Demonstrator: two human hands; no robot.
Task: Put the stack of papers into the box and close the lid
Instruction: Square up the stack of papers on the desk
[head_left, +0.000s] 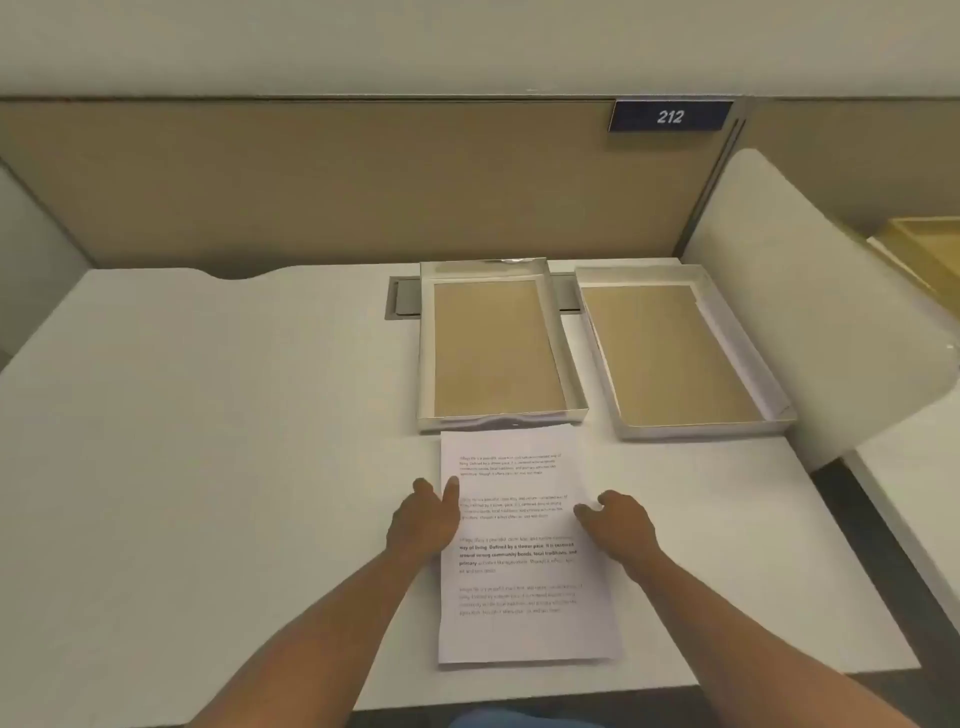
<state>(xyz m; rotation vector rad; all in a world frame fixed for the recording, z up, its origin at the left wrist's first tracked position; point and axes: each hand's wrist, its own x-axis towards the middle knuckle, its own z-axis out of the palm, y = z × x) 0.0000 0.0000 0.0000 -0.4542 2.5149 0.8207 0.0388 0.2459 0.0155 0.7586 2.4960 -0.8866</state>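
Observation:
A stack of printed white papers (519, 597) lies flat on the white desk (208, 441) in front of me. My left hand (423, 519) rests at its left edge with the thumb on the top sheet and the fingers at the side. My right hand (615, 525) touches the right edge, fingers curled. Just beyond the papers sits a shallow white box (425, 353) with a brown bottom, standing open and empty. To its right lies a second shallow tray of the same kind, the lid (727, 430), inside up.
A beige partition (311, 182) with a blue "212" sign (670, 116) closes off the back of the desk. A grey cable slot (402, 299) lies behind the box. A rounded white divider (810, 312) stands at the right. The desk's front edge is near my arms.

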